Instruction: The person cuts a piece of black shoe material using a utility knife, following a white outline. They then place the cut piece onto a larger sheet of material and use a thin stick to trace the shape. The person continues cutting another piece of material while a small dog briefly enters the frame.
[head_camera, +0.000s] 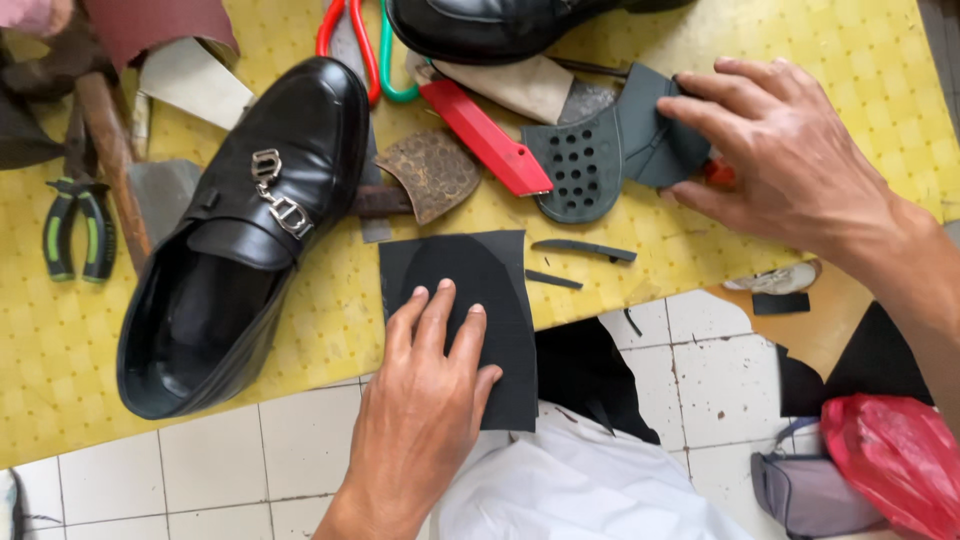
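My left hand (425, 400) lies flat, fingers apart, on a black rubber sheet (490, 285) that overhangs the front edge of the yellow table (70, 350). My right hand (775, 150) reaches over a dark grey rubber sole piece (650, 125), fingertips touching it; a perforated grey heel piece (580, 170) lies next to it. A black leather loafer (250, 230) with a metal buckle sits to the left of the sheet.
A red utility knife (485, 135), a worn brown heel pad (430, 175), scissors with red and green handles (370, 50), another black shoe (480, 25), green-handled pliers (80, 230) and a hammer handle (110, 150) lie on the table. A red bag (890, 455) sits on the tiled floor.
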